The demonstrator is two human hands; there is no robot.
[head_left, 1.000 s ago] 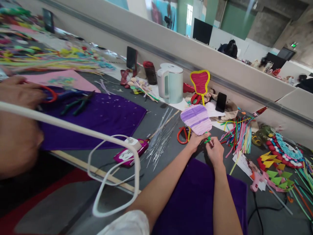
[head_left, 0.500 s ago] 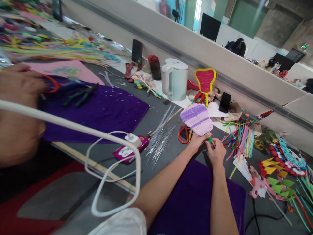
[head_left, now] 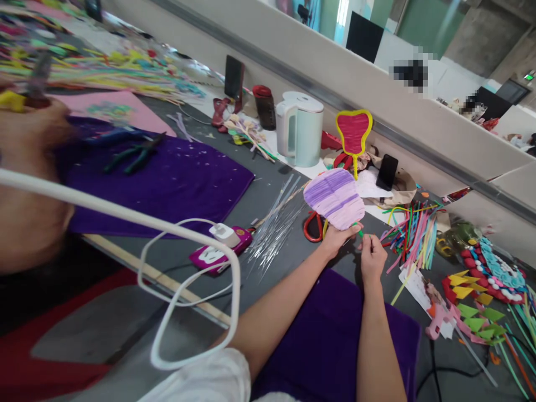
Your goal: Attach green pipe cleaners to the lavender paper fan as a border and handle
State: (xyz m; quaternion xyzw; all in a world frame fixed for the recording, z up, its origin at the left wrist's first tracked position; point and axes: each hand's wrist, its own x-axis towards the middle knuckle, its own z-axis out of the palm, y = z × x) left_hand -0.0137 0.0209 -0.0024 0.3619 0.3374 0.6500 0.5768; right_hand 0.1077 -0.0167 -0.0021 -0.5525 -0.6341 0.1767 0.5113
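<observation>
A fan (head_left: pixel 335 198) with purple and pale pink stripes is held at its lower end by my left hand (head_left: pixel 338 239), whose fingers are closed there. From that lower end a short green pipe cleaner (head_left: pixel 360 230) reaches across to my right hand (head_left: pixel 372 254). My right fingertips are pinched together on it. Behind the fan, red-handled scissors (head_left: pixel 312 228) lie on the grey table (head_left: pixel 288 258). A purple cloth (head_left: pixel 318 335) is spread under my forearms.
A red fan with yellow edging (head_left: pixel 354 133) stands by the kettle (head_left: pixel 302 131). Thin wires (head_left: pixel 274 237) lie left of my hands, pipe cleaners (head_left: pixel 419 234) to the right. A white cable (head_left: pixel 167 220) loops in front. At left, a co-worker's hand (head_left: pixel 39 125) holds a tool over pliers (head_left: pixel 136 156).
My right hand has drawn slightly away from my left, and more of the green pipe cleaner shows between them. The co-worker's hand at left has turned, raising a tool.
</observation>
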